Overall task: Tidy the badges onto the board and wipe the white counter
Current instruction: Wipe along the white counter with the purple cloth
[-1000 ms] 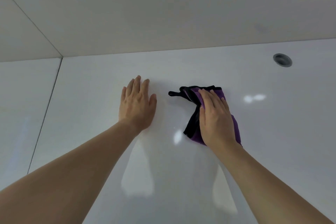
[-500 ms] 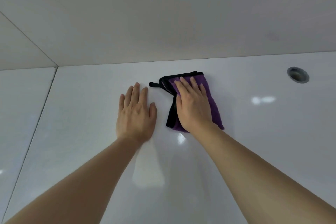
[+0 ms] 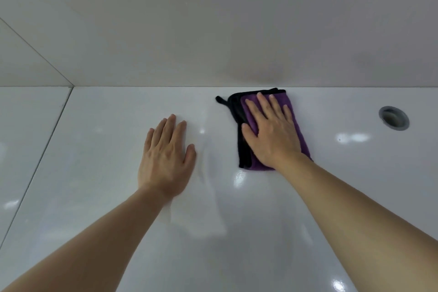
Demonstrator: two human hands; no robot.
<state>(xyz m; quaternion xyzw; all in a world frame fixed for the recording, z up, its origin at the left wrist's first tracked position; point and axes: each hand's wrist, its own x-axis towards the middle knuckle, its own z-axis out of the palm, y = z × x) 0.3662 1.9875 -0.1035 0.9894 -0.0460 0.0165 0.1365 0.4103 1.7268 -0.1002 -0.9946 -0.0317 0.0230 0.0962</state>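
Observation:
A folded purple and black cloth [image 3: 244, 149] lies on the glossy white counter [image 3: 106, 149], its far edge close to the back wall. My right hand [image 3: 270, 135] is pressed flat on top of the cloth, fingers spread and pointing away from me. To the left of the cloth, my left hand [image 3: 166, 156] rests palm down on the bare counter, holding nothing. No badges or board are in view.
A grey round grommet hole [image 3: 394, 118] sits in the counter at the far right. A seam [image 3: 35, 168] divides the counter on the left. The plain wall [image 3: 213, 31] rises right behind the cloth.
My right hand has pushed the cloth away from me, up to the back wall. My left hand has stayed flat on the counter.

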